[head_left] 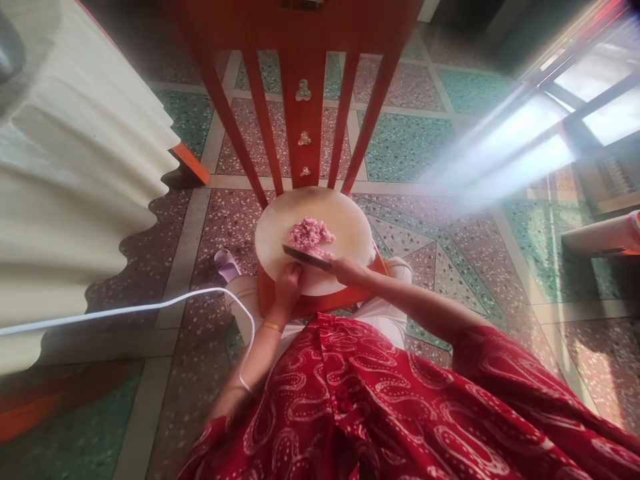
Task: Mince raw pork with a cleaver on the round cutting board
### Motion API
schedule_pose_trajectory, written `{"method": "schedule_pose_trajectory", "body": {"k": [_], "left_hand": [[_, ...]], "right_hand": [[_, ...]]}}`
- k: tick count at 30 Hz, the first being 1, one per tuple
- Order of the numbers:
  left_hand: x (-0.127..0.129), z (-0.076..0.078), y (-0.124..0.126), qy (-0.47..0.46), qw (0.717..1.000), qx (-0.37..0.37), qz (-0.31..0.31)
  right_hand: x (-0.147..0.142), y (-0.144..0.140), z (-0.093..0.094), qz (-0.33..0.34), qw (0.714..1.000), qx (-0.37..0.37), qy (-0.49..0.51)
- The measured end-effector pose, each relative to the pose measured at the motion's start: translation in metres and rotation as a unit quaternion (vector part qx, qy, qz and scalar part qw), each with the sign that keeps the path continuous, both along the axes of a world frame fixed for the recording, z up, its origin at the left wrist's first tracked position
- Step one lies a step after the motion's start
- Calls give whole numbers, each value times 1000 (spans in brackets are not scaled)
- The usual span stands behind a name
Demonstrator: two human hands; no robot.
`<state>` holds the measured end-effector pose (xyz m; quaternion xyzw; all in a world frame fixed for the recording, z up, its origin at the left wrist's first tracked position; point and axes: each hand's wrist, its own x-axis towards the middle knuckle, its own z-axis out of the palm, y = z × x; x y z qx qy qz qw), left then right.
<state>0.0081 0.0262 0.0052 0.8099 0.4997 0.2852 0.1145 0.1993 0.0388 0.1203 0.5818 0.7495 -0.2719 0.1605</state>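
Observation:
A round pale chopping board (pixel 345 223) lies on the seat of an orange wooden chair (pixel 305 100). A small heap of pink chopped meat (pixel 310 235) sits near its middle. My right hand (pixel 350 271) grips the handle of a cleaver (pixel 306 257), whose dark blade lies across the board just below the meat. My left hand (pixel 289 283) rests with curled fingers on the board's near edge, beside the blade's left end. A gold bangle circles my left wrist.
A white cable (pixel 150 308) runs from the left across the floor to my left arm. A cream corrugated object (pixel 75 173) fills the left. The floor is patterned terrazzo tile. A pale slipper (pixel 227 265) lies left of the chair.

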Motion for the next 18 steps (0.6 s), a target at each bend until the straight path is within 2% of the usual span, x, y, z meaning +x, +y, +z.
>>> {"method": "schedule_pose_trajectory", "body": {"k": [3,6,9,12,15,18], "left_hand": [[-6,2,17,41,995,-3,-88],[-16,5,41,51,993,-15,-104],[-22,10,63,-16,999,-30,-41],[-16,18,81,-92,993,-66,32],[1,34,97,-117,988,-98,32],[17,55,115,-117,986,-117,22]], "right_hand": [[24,4,12,10,998,54,-28],[54,6,22,54,994,95,-18],[86,-3,24,127,987,93,-30],[105,-10,14,192,977,77,-52],[104,4,-1,228,968,85,-60],[95,37,-9,219,963,133,-79]]}}
